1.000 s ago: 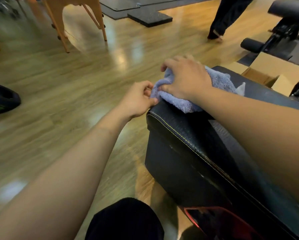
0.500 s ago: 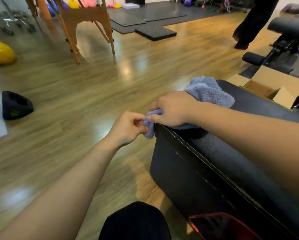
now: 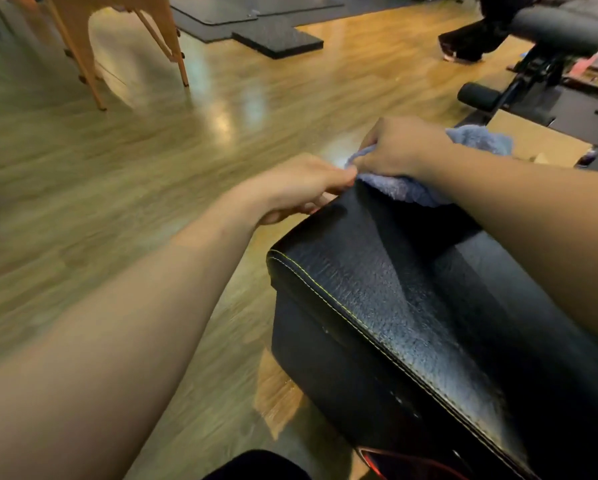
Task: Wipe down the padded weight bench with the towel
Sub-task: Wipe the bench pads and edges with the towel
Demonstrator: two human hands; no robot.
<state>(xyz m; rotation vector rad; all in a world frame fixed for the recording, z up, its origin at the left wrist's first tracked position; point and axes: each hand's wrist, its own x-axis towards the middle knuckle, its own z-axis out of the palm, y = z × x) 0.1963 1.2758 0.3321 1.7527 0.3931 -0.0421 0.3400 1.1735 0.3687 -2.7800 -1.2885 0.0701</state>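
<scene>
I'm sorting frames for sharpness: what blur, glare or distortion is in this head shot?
Head view: floor at left streaked with motion blur; ceiling-light glare on the boards beyond the hands; bench stitching fairly sharp; wide-angle lens stretches the forearms; towel soft, right hand in shadow.

The bench is padded in black, grained, semi-gloss leatherette with stitched seams. The towel is fluffy blue cloth. The floor is glossy wood-look plank.
</scene>
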